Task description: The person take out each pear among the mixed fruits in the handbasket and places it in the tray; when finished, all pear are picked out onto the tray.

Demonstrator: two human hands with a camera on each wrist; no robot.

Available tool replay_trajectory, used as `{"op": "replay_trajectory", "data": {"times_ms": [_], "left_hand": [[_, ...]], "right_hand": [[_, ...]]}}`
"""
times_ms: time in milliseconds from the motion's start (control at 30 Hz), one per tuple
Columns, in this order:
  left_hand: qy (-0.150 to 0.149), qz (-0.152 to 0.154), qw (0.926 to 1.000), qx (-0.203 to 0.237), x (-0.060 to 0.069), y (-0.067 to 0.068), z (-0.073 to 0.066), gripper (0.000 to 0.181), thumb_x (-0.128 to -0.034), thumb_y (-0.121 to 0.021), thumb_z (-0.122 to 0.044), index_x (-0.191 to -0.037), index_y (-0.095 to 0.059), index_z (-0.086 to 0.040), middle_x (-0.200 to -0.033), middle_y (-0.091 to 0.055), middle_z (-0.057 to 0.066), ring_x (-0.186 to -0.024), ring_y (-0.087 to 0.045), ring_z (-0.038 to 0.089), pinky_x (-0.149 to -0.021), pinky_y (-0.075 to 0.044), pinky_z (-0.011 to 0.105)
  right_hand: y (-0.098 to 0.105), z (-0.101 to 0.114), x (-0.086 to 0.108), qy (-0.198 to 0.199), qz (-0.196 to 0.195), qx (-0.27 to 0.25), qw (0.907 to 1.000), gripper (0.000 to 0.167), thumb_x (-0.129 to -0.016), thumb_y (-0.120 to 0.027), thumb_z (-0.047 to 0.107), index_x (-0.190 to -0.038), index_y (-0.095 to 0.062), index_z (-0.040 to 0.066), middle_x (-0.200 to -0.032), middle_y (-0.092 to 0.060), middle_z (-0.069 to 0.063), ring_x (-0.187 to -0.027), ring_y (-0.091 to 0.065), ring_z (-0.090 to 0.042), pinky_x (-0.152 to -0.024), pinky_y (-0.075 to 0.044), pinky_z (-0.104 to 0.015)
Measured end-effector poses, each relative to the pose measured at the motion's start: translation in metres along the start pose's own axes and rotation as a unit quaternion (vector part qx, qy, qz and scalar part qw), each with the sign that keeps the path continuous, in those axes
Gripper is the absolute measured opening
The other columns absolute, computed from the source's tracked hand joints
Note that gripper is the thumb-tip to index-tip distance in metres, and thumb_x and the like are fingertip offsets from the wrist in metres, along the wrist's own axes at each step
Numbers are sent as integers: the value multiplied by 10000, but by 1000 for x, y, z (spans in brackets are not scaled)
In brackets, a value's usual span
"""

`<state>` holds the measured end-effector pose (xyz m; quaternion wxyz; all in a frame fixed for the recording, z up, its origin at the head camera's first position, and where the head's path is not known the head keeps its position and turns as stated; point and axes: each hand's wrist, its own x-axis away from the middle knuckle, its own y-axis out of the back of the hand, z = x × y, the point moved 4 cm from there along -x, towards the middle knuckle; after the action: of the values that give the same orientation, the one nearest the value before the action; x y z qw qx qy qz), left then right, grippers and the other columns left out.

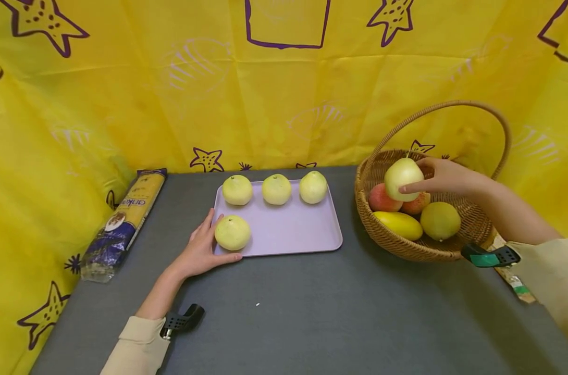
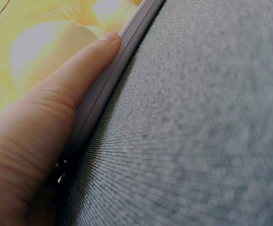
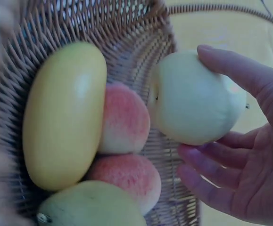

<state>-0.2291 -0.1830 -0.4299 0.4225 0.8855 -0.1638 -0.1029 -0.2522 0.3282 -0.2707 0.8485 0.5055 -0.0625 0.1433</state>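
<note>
My right hand (image 1: 445, 178) pinches a pale yellow-green pear (image 1: 403, 178) between thumb and fingers, above the wicker basket (image 1: 373, 229). In the right wrist view the pear (image 3: 197, 99) has its stem toward the palm. Below it in the basket lie two red peaches (image 3: 126, 117), a long yellow fruit (image 1: 399, 224) and a green-yellow round fruit (image 1: 440, 221). My left hand (image 1: 201, 250) rests at the front left corner of the lilac tray (image 1: 293, 226), its thumb (image 2: 86, 66) straight along the rim. Several pale yellow round fruits (image 1: 232, 233) stand on the tray.
A yellow and blue plastic package (image 1: 124, 224) lies on the grey table (image 1: 288, 312) at the left. The basket's tall handle (image 1: 453, 103) arches over it. Behind hangs a yellow patterned cloth (image 1: 274, 104). Part of a flat printed item (image 1: 518, 284) sticks out beside the basket.
</note>
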Motion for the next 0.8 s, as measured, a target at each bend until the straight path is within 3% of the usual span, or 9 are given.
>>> {"op": "replay_trajectory", "data": {"times_ms": [167, 433, 667, 800], "left_hand": [[33, 23, 10000, 30, 0, 0, 1, 1166, -730, -820, -505, -1554, -152, -20, -1608, 71, 213, -1435, -38, 482, -1091, -34, 640], [99, 62, 9999, 67, 0, 1, 1, 1163, -737, -814, -507, -1557, -143, -28, -1608, 78, 210, -1436, -27, 483, -1082, -36, 656], [185, 87, 9998, 86, 0, 1, 2, 1175, -732, -812, -523, -1565, -127, -55, -1614, 85, 185, -1442, -13, 465, -1078, -38, 662], [213, 94, 9997, 94, -1, 1, 2, 1182, -730, -809, -531, -1566, -121, -57, -1615, 85, 182, -1443, -10, 463, -1079, -37, 662]], "right_hand": [[-7, 4, 11, 111, -26, -194, 9997, 854, -875, -705, 432, -1451, -307, -57, -1312, -504, -298, -1154, -509, -429, -871, -443, -561], [-22, 9, 25, 238, -181, -636, 9975, 849, -881, -715, 389, -1481, -273, -18, -1267, -566, -282, -1084, -591, -383, -812, -470, -458], [-36, 12, 35, 234, -508, -1380, 9889, 880, -894, -719, 333, -1527, -203, 7, -1415, -410, -266, -1254, -453, -457, -912, -422, -552], [-43, 16, 40, 293, -656, -1667, 9834, 870, -886, -737, 294, -1529, -215, 27, -1431, -397, -249, -1275, -432, -467, -938, -407, -575]]}}
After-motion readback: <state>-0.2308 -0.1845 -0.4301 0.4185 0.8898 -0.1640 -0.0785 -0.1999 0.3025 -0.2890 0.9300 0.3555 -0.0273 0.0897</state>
